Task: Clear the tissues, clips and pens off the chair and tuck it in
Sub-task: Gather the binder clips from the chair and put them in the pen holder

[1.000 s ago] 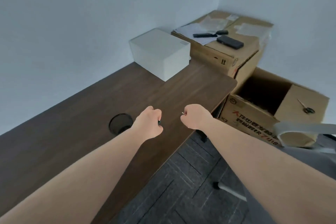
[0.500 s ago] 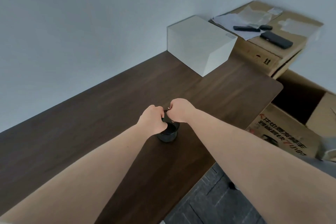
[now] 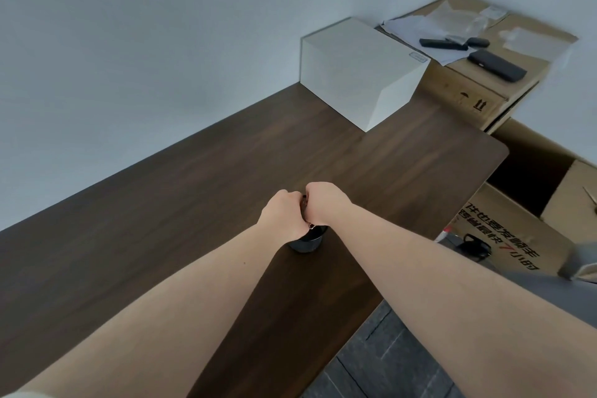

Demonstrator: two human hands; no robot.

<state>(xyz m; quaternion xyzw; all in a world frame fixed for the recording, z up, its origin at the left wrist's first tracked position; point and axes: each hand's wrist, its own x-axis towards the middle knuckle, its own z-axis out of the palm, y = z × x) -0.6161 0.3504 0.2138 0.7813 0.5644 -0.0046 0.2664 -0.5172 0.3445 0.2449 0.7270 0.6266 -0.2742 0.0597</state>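
Observation:
My left hand (image 3: 284,218) and my right hand (image 3: 324,203) are both closed into fists, knuckles touching, over a dark round cup-like opening (image 3: 307,244) in the brown desk (image 3: 193,197). A small dark item shows between the fists. A small metal clip (image 3: 310,227) pokes out under my right hand above the opening. At the right edge the grey chair (image 3: 533,281) sticks out from behind my right forearm. On its seat lie a black clip (image 3: 475,247) and a red-tipped pen (image 3: 446,231).
A white box (image 3: 358,71) stands at the desk's far end against the wall. Beyond it a closed cardboard box (image 3: 468,90) carries papers and black devices. An open cardboard box (image 3: 523,223) sits on the floor right of the desk. Grey carpet tiles (image 3: 387,359) lie below.
My fists have come together and moved over the dark opening in the desk. The view has swung left, so the chair and boxes sit further right.

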